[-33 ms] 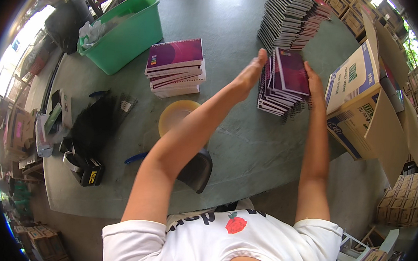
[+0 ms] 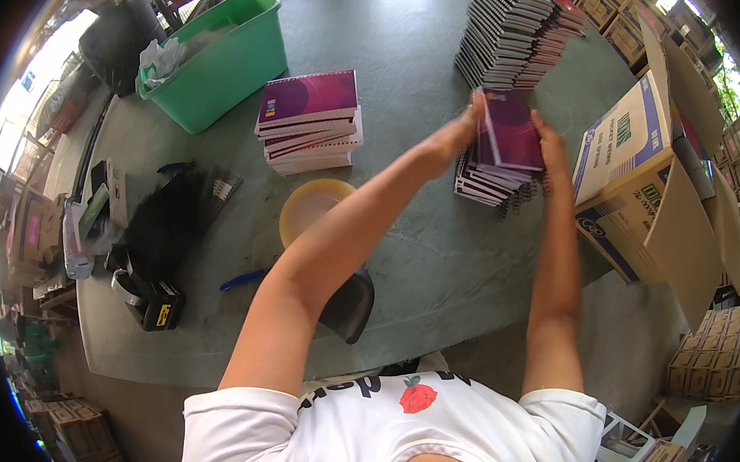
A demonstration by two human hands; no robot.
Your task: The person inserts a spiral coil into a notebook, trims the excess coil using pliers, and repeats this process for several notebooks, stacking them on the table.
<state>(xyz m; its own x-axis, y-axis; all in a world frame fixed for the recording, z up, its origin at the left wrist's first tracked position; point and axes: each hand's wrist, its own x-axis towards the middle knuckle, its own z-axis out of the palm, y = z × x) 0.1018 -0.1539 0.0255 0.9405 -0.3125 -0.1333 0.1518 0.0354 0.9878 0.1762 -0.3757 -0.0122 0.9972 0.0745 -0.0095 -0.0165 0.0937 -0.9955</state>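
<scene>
My left hand (image 2: 453, 141) lies flat with its fingers stretched out along the left side of a stack of purple spiral notebooks (image 2: 511, 142), its fingertips at the upper left edge of the top notebook. On the right side, my right hand (image 2: 551, 151) curls round the edges of the upper notebooks, its palm side mostly hidden. The top notebooks sit a little askew over the lower ones, with wire spirals showing low on the stack's right. Left of my hands stands a second, shorter pile of purple notebooks (image 2: 311, 113), touched by neither hand.
A tall stack of spiral notebooks (image 2: 513, 36) rises just behind. To the right sits an open cardboard box (image 2: 625, 153). A green bin (image 2: 227, 70) stands far left. A roll of tape (image 2: 299, 214), a black tape dispenser (image 2: 158, 303) and dark cloth (image 2: 168, 214) lie on the table.
My left hand has moved right, from beside the stack to contact with its left edge. The top notebooks have shifted slightly left. My right hand stays at the right side.
</scene>
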